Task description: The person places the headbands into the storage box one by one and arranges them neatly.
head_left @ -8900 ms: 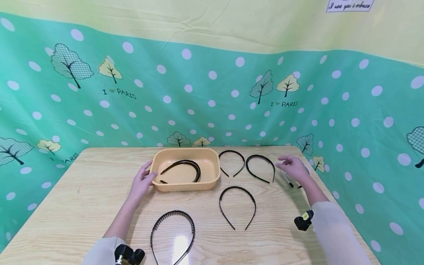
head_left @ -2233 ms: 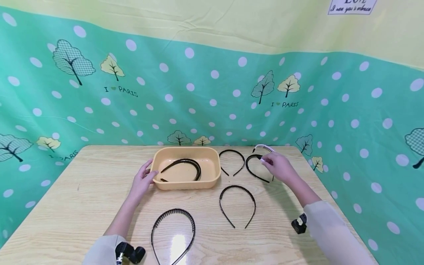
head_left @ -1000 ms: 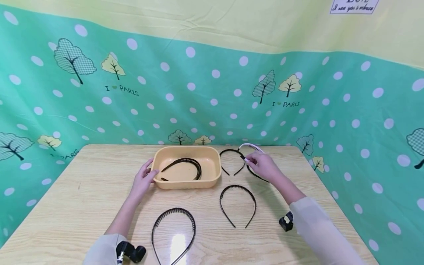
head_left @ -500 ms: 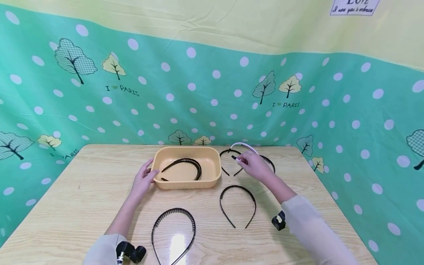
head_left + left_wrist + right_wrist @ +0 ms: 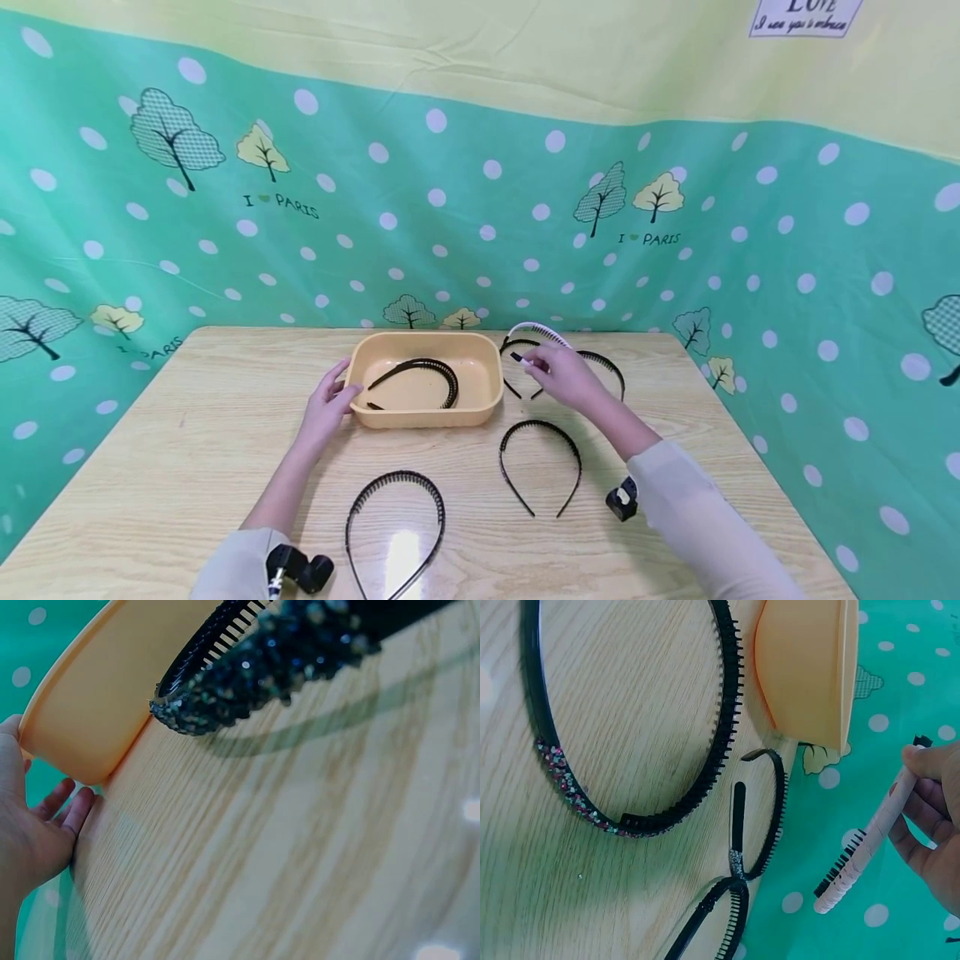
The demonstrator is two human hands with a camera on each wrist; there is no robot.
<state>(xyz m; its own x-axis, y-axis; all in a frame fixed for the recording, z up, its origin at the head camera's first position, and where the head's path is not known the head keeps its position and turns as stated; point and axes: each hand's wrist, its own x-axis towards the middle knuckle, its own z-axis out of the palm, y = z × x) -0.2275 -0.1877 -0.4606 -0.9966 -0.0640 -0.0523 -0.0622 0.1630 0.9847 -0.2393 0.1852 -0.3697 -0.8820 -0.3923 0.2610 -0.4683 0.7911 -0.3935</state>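
Observation:
My left hand [image 5: 328,404] holds the left end of a pale orange plastic box [image 5: 423,419], thumb at its rim and fingers along the outside. Inside the box lie dark toothed headbands [image 5: 450,385]. My right hand [image 5: 564,377] pinches a white headband [image 5: 862,859] near one black-tipped end; its arch rises above the table to the right of the box. Behind it, two black headbands [image 5: 609,364] lie partly covered by the hand and the white one. In the left wrist view, a glittery dark headband [image 5: 247,675] shows close up, in front of the box.
Nearer the front of the wooden table [image 5: 187,450] lie two more black headbands, one at centre right [image 5: 540,423] and one at front left [image 5: 397,475]. A green and yellow patterned cloth [image 5: 337,208] hangs behind and along the right side.
My right hand took up the white headband from the far right and has carried it left, over the black headbands, close to the box. The left hand has stayed at the box.

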